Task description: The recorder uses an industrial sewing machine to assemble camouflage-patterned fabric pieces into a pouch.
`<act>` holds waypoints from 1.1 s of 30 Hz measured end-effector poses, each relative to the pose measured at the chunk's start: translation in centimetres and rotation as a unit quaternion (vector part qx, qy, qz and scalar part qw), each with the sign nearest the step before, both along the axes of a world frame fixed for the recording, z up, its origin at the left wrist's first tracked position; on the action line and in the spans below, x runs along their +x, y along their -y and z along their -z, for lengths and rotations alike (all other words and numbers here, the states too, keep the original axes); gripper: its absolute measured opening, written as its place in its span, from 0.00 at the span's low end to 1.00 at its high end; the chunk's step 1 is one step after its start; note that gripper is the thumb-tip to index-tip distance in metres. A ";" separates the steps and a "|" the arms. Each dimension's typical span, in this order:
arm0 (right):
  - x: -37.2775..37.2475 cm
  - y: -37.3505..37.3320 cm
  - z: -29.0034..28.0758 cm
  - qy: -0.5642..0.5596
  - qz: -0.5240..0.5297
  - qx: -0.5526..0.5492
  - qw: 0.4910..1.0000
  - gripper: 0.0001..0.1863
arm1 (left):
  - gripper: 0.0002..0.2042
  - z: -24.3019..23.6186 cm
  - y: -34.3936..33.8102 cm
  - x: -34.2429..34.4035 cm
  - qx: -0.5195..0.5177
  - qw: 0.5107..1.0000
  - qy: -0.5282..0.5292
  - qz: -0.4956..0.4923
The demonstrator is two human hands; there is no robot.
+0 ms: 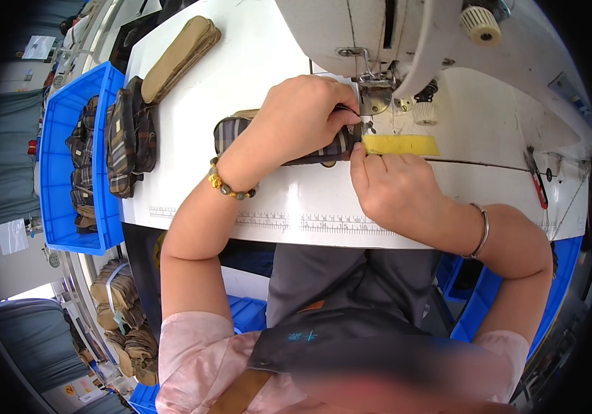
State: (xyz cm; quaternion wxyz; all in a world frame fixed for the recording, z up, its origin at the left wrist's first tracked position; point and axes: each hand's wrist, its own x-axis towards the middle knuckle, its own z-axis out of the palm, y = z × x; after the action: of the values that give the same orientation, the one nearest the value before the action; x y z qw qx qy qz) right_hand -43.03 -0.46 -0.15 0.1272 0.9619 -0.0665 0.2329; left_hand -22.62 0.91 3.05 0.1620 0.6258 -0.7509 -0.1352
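Note:
A plaid fabric piece [229, 132] with dark edging and tan cloth behind lies on the white sewing table, just left of the sewing machine's presser foot [376, 83]. Reaching over it, my left hand [309, 107] pinches the dark edge at its right end with thumb and fingers. My right hand [396, 186] has its fingers curled, the index finger and thumb pressed at the lower right corner of the same piece. Part of the cloth is hidden under my left hand and wrist. A yellow strip [400, 144] lies on the table right beside my right fingers.
The sewing machine [461, 41] fills the upper right. Tan and plaid pieces [178, 58] lie at the table's left, beside a blue bin [116, 221] holding more plaid pieces. Red-handled snips [538, 183] lie at the right. A printed ruler [296, 222] runs along the front edge.

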 end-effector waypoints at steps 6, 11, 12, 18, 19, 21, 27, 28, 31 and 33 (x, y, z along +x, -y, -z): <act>0.0 0.1 0.0 0.007 -0.011 0.025 1.000 0.12 | 0.04 0.1 0.1 0.1 0.016 1.000 -0.020 -0.016; 0.1 0.0 -0.2 -0.007 -0.006 0.040 0.999 0.12 | 0.05 1.0 0.1 0.2 -0.005 0.996 -0.078 -0.030; 0.1 0.0 -0.2 -0.008 -0.005 0.040 0.999 0.12 | 0.05 1.1 0.1 0.2 -0.022 0.995 -0.090 -0.037; -0.2 0.0 -0.5 -0.023 -0.007 0.051 0.998 0.12 | 0.07 0.5 0.2 -0.3 0.046 0.995 -0.069 -0.063; -0.2 0.1 -0.6 -0.028 -0.009 0.050 0.998 0.12 | 0.07 0.6 0.2 -0.4 0.046 0.995 -0.069 -0.061; -0.4 0.1 -0.7 -0.033 -0.010 0.048 0.998 0.13 | 0.07 1.1 0.2 -0.4 0.013 0.996 -0.053 -0.068; 0.6 1.8 -0.2 -0.029 0.039 0.053 0.997 0.18 | 0.07 2.2 1.8 0.7 -0.003 0.988 -0.102 -0.119; 0.7 2.3 0.0 -0.028 0.046 0.050 0.997 0.17 | 0.09 1.5 2.0 0.5 0.003 0.991 -0.074 -0.116; 1.0 2.9 -0.2 -0.023 0.063 0.052 0.996 0.12 | 0.10 2.0 3.0 1.2 -0.025 0.996 -0.052 -0.074; 1.1 3.2 -0.3 -0.021 0.075 0.057 0.995 0.09 | 0.09 2.6 3.9 1.6 -0.046 0.995 -0.049 -0.075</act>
State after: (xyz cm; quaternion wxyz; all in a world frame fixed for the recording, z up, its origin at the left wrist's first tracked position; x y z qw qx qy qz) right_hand -41.92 -3.65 0.20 0.0908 0.9646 -0.1486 0.1980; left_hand -21.06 -2.99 0.47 0.2364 0.6651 -0.6984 -0.1186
